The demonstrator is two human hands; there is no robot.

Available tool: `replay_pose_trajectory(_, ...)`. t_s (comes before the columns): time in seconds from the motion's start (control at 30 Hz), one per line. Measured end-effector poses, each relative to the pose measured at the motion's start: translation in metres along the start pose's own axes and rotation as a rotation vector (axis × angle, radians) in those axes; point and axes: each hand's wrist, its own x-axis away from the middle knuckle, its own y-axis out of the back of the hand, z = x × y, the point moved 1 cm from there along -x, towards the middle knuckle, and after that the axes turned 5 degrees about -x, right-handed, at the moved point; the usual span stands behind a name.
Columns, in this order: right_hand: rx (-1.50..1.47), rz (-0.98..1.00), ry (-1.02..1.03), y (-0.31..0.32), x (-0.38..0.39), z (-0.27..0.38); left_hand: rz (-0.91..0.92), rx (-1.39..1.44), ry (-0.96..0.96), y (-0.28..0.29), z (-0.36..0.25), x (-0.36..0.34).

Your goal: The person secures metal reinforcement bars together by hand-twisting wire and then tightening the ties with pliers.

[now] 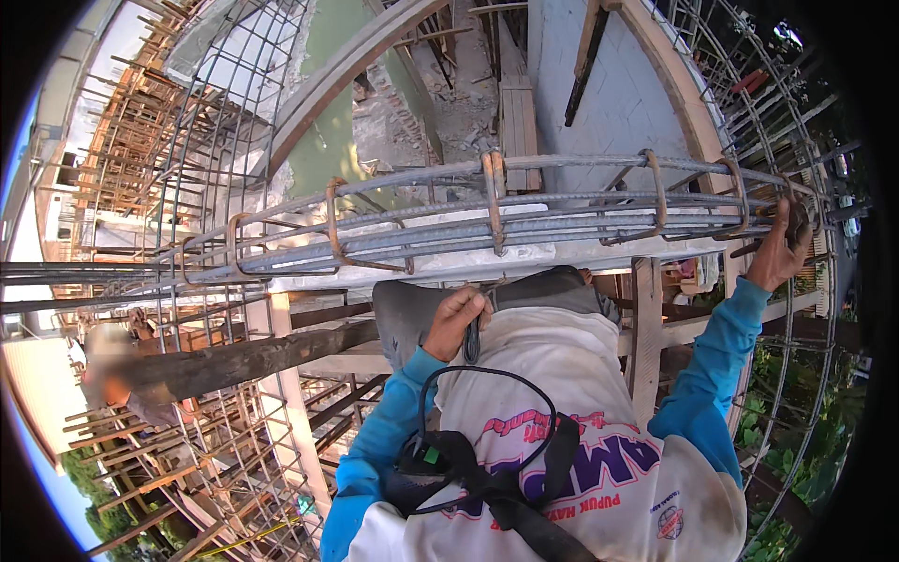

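Note:
A long rebar cage (440, 229) of grey bars with rusty square stirrups (335, 225) runs across in front of me. My left hand (456, 323) is closed over my lap, near the cage's lower side. From its grip hangs a small looped bundle of dark tie wire (471, 345). My right hand (783, 249) reaches up to the right end of the cage, its fingers curled against a steel bar (794, 190) there. Part of that grip is hidden behind the hand.
Wooden beams (646, 328) stand beneath the cage. A thick dark timber (253, 361) extends left, beside another person (117, 370). Upright rebar grids (211, 122) rise at both sides. A black cable (506, 373) loops over my shirt. Below lies a rubble-strewn floor (464, 112).

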Motion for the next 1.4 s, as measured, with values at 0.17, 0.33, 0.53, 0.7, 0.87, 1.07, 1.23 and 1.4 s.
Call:
replay_pose_trajectory(0.17,0.055,0.085,0.011,0.002,0.004,0.006,-0.021,0.164,-0.150,0.004,-0.002,0.006)
replay_pose_trajectory(0.33,0.191,0.163,0.213,-0.010,-0.001,0.009,-0.015,0.221,-0.256,-0.001,-0.002,0.005)
replay_pose_trajectory(0.53,-0.282,-0.101,0.099,-0.003,0.039,0.045,0.048,0.330,-0.363,-0.005,-0.008,0.010)
replay_pose_trajectory(0.7,-0.464,1.386,-0.552,-0.052,0.168,0.119,0.135,0.398,-0.488,-0.014,-0.026,0.004)
replay_pose_trajectory(0.87,-0.694,1.402,-0.616,-0.098,0.251,0.123,0.097,0.149,-0.347,-0.016,-0.034,0.011)
replay_pose_trajectory(1.07,-0.886,1.438,-0.762,-0.101,0.259,0.119,0.044,0.095,-0.271,-0.007,-0.019,0.026)
replay_pose_trajectory(1.23,-1.049,1.932,-1.064,-0.080,0.270,0.112,-0.438,0.121,0.207,-0.008,0.032,0.034)
replay_pose_trajectory(1.4,-0.951,1.928,-0.803,-0.084,0.278,0.118,-0.613,0.171,0.194,0.000,0.063,0.032)
